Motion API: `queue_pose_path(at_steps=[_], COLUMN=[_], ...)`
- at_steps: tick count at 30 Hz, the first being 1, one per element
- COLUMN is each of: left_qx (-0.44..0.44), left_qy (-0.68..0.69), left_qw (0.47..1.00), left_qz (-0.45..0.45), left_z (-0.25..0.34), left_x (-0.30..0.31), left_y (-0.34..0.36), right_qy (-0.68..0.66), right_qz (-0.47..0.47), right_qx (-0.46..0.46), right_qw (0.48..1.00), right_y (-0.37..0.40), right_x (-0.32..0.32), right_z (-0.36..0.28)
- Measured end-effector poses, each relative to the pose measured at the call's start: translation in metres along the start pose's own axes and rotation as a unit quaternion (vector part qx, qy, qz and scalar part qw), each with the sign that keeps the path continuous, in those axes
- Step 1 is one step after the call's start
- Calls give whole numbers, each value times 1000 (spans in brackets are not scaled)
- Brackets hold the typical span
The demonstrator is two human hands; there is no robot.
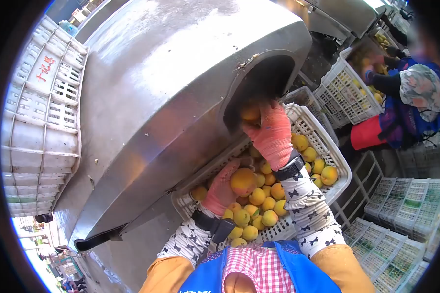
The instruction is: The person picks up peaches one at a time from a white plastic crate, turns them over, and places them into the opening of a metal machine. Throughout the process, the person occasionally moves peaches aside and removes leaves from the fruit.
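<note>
Fruit (243, 181), round and yellow-orange, cupped in the left hand (222, 189) over the middle of a white slatted crate (327, 141), low in the centre of the view.

Far left: a stack of white crates (39, 122), red lettering on the top one. Beside it, filling the middle: a big steel machine (151, 97), sloped and scuffed, with a dark arched opening (269, 78) at its right end. Below that end, tucked against the steel: the white slatted crate, well filled with a heap of like fruit (266, 202).

Left hand in a pink glove, fingers curled round the held fruit from the left, just above the heap. Right hand (273, 134), also pink-gloved, raised to the mouth of the opening, fingers pressed together and pointing up into it, back toward the camera. A second fruit (251, 112) just beside the fingertips at the lip; touching or gripped, not to be told. Patterned sleeves on both arms, a black band at the right wrist.

Further right: a co-worker (418, 93) in blue, bent toward another white crate (344, 93) of fruit. Bottom right: rows of empty white crates (401, 219), well apart from both hands.
</note>
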State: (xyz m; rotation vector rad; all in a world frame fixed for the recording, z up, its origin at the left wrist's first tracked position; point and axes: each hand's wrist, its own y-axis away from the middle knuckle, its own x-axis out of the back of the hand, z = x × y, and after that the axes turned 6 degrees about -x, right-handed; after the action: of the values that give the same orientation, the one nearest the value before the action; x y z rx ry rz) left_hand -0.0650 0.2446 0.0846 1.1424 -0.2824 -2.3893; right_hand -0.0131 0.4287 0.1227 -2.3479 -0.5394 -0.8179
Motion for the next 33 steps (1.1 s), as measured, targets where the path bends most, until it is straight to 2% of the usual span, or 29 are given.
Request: queue_pose_path(at_steps=[1, 2, 3, 4, 5, 6, 7, 9, 10, 11, 12, 13, 14, 15, 16, 17, 18, 19, 20, 21, 22, 24, 25, 27, 28, 30, 31, 33], left_qx=[4, 26, 48, 49, -33, -112, -109, -49, -49, -27, -3, -5, -100, -191, -193, -199, -202, -203, -124, -33, -31, -41, -38, -39, -41, 2, 0, 0], left_qy=[3, 60, 116, 118, -44, -206, -208, 72, 72, 153, 234, 236, 74, -91, -92, -210, -324, -325, -41, 246, 244, 180, 177, 141, 141, 148, 149, 114], left_qw=[1000, 998, 992, 991, 998, 972, 972, 994, 994, 987, 972, 972, 992, 977, 977, 957, 923, 922, 990, 968, 968, 979, 979, 987, 987, 988, 988, 993], left_qz=[1, -16, -33, -33, -12, 10, 9, 59, 60, 29, 2, 11, -3, -21, -18, -33, -48, -50, -45, -36, -39, -92, -92, -62, -63, -45, -43, -43], left_z=[0, 0, -2, -10, -19, -28, -26, -21, -14, -5, -1, -4, -10, -12, -8, 1, 6, 6, 4, 3, 2, 3, 4, 5, 7, 14, 17, 22], left_x=[7, 15, 21, 29, 35, 42, 38, 30, 21, 12, 7, 9, 12, 14, 10, 2, -4, -8, -12, -15, -16, -14, -15, -22, -29, -43, -46, -52], left_y=[4, 6, 7, 5, 2, 4, 6, -1, 0, 2, 5, 3, -1, -2, 1, 6, 9, 8, 7, 7, 6, 6, 6, 2, -1, -2, -2, -5], right_qy=[29, 56, 58, 99, 139, 139, 123, 109, -38, -186, -251, -255, -221, -185, -202, -217, -186, -185, -181, -177, -177, -187, -189, -172, -176, -190, -203, -208], right_qz=[7, -33, -35, -51, -67, -71, -63, -55, 43, 139, 63, 55, -4, -61, -130, -196, -188, -193, -206, -217, -213, -213, -211, -201, -144, -183, -220, -226], right_qx=[4, -27, -29, -34, -38, -40, -10, 23, 51, 76, -48, -51, -51, -49, -70, -91, -23, -10, -28, -47, -47, -130, -133, -59, 25, 34, 38, 25], right_qw=[1000, 998, 997, 993, 987, 987, 990, 992, 997, 970, 965, 964, 974, 980, 968, 952, 964, 963, 961, 959, 960, 950, 950, 963, 973, 964, 953, 951], right_y=[0, -3, -6, -12, -18, -25, -34, -33, -28, -20, -4, 13, 26, 39, 53, 66, 78, 84, 88, 91, 90, 88, 87, 83, 79, 72, 70, 72], right_x=[-1, 2, -4, -11, -19, -27, -32, -27, -18, -9, 21, 33, 45, 54, 61, 67, 64, 62, 59, 58, 61, 66, 70, 78, 80, 86, 87, 82], right_z=[-3, -9, -10, -10, -10, -10, -10, -7, -2, 2, -16, -13, -7, -4, -7, -9, -5, -6, -7, -8, -8, -8, -9, -11, -10, -5, -5, -6])
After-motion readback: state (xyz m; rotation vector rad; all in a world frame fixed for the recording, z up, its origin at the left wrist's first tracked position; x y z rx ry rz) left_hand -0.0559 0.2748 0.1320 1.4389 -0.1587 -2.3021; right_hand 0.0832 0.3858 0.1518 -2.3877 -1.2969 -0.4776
